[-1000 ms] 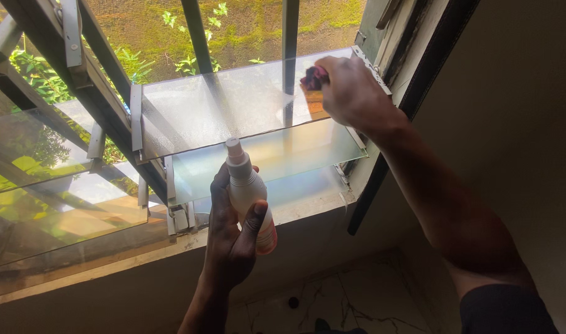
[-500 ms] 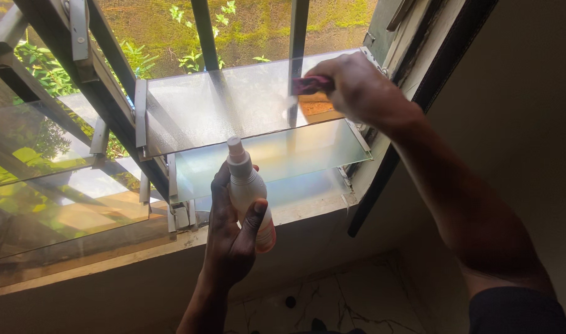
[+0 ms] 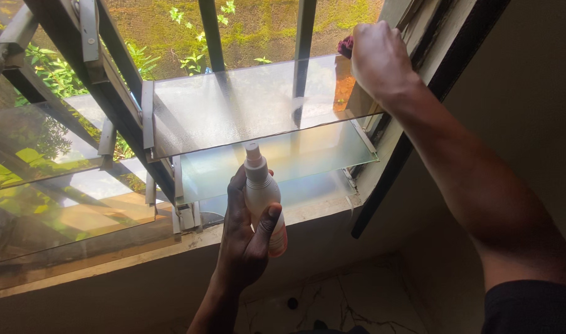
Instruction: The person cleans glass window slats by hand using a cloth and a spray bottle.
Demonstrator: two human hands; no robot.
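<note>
Two hands are at work; left hand wraps its fingers closed around an upright white spray bottle below the sill; right hand clenches a dark red cloth at the far right corner of the upper frosted glass louvre.

The left hand is held upright, fingers curled closed (thumb in front); the right hand is stretched forward, fingers clenched.

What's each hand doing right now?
Left hand: closed around the spray bottle.
Right hand: closed on a dark red cloth at the glass slat.
</note>
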